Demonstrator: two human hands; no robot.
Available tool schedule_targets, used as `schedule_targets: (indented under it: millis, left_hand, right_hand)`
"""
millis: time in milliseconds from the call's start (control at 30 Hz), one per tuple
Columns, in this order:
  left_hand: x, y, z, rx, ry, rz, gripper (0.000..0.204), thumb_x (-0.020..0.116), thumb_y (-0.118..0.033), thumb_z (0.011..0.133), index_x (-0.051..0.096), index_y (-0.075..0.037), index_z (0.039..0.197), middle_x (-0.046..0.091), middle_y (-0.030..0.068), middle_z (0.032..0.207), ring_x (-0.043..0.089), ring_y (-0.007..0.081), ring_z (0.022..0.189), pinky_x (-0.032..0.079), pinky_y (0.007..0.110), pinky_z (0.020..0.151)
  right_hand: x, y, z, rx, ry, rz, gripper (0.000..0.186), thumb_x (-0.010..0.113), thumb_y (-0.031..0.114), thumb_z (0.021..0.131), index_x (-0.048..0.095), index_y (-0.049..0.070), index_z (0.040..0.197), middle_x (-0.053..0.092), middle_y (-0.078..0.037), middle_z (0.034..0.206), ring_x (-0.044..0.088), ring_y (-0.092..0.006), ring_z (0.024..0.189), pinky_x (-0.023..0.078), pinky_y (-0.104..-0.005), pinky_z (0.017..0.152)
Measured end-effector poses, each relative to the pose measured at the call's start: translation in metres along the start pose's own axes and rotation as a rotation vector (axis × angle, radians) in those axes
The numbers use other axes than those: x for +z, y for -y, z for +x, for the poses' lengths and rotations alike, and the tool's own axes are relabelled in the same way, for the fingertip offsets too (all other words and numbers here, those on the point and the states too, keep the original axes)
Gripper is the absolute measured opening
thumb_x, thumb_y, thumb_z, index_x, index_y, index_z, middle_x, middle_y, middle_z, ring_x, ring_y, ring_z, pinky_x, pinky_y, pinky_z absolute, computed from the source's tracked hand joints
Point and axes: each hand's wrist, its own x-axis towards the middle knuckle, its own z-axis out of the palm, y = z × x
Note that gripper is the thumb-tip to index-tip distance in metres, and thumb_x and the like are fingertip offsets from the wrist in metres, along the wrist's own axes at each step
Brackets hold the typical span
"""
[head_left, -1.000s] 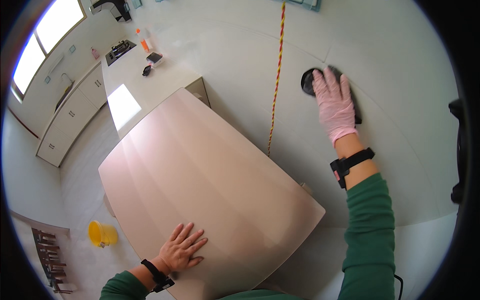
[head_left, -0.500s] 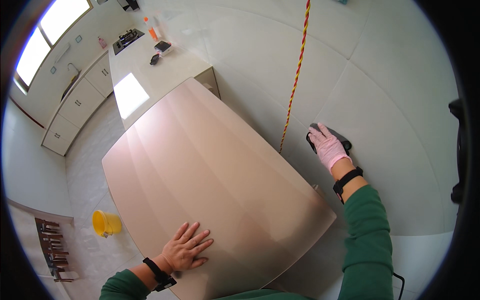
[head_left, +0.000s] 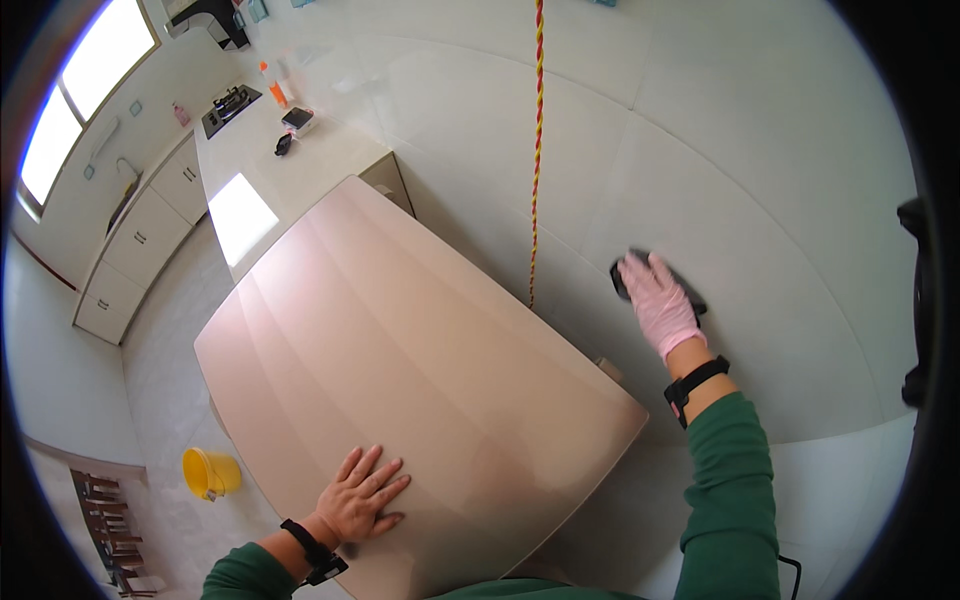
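Observation:
My right hand [head_left: 661, 308], in a pink glove, presses a dark grey flat tool [head_left: 686, 284] against the pale tiled wall [head_left: 760, 300]. The fingers lie over its top; its underside faces the wall, so its exact kind is hidden. My left hand [head_left: 358, 496] is bare and rests palm down, fingers spread, on a glossy pinkish-beige top [head_left: 400, 350] with rounded edges. Nothing is in that hand. Black bands are on both wrists.
A red-and-yellow twisted cord [head_left: 538, 150] hangs beside the wall. A yellow bucket [head_left: 212, 474] stands on the floor at left. Beyond the top, a white counter [head_left: 335, 155] carries a black stove [head_left: 231, 110], an orange bottle [head_left: 272, 86] and small dark items. Cabinets [head_left: 143, 240] line the far left.
My right hand has slid the dark tool a little rightward along the wall. The whole view has shifted slightly, and my left hand stays in place on the top.

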Motion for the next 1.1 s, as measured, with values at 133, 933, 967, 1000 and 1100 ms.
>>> schedule_targets:
  millis: [133,933,967,1000,1100]
  left_hand:
    - [0.001,0.0,0.001,0.008,-0.015,0.018,0.06,0.066,-0.046,0.081,0.059,-0.016,0.132,0.047,0.007,0.146,0.032,0.0346,0.142,0.018,0.051,0.119]
    - [0.004,-0.006,-0.003,0.02,-0.078,0.007,0.061,0.062,-0.044,0.082,0.057,-0.01,0.132,0.047,0.0132,0.144,0.029,0.0388,0.142,0.014,0.052,0.119]
    - [0.004,-0.006,-0.003,0.023,-0.075,0.008,0.061,0.062,-0.044,0.082,0.057,-0.009,0.133,0.047,0.0133,0.144,0.029,0.039,0.142,0.014,0.052,0.119]
    - [0.004,-0.006,-0.002,0.025,-0.075,0.003,0.061,0.062,-0.044,0.082,0.057,-0.009,0.133,0.047,0.0133,0.144,0.029,0.039,0.142,0.013,0.052,0.119]
    - [0.003,-0.005,-0.002,0.029,-0.082,-0.01,0.061,0.062,-0.044,0.082,0.056,-0.009,0.133,0.047,0.0135,0.145,0.028,0.039,0.142,0.013,0.052,0.119]
  right_hand:
    - [0.025,0.005,-0.041,0.013,-0.051,-0.058,0.06,0.038,0.012,0.092,0.03,0.01,0.152,0.026,0.005,0.159,0.017,-0.0136,0.148,0.008,-0.0391,0.123]
    - [-0.009,-0.092,-0.162,0.474,-0.279,0.153,0.048,0.046,0.015,0.091,0.049,0.013,0.139,0.038,0.004,0.152,0.032,-0.0209,0.141,0.025,-0.043,0.118]
    - [-0.014,-0.103,-0.166,0.542,-0.318,0.056,0.046,0.048,0.015,0.092,0.05,0.013,0.138,0.04,0.004,0.151,0.035,-0.0215,0.138,0.028,-0.0424,0.117]
    - [-0.019,-0.113,-0.167,0.57,-0.353,0.056,0.044,0.05,0.015,0.092,0.052,0.012,0.136,0.042,0.003,0.149,0.04,-0.022,0.131,0.036,-0.0407,0.109]
    - [-0.035,-0.124,-0.161,0.64,-0.398,0.087,0.041,0.055,0.015,0.093,0.055,0.01,0.133,0.046,0.001,0.144,0.048,-0.0222,0.114,0.047,-0.0363,0.089]
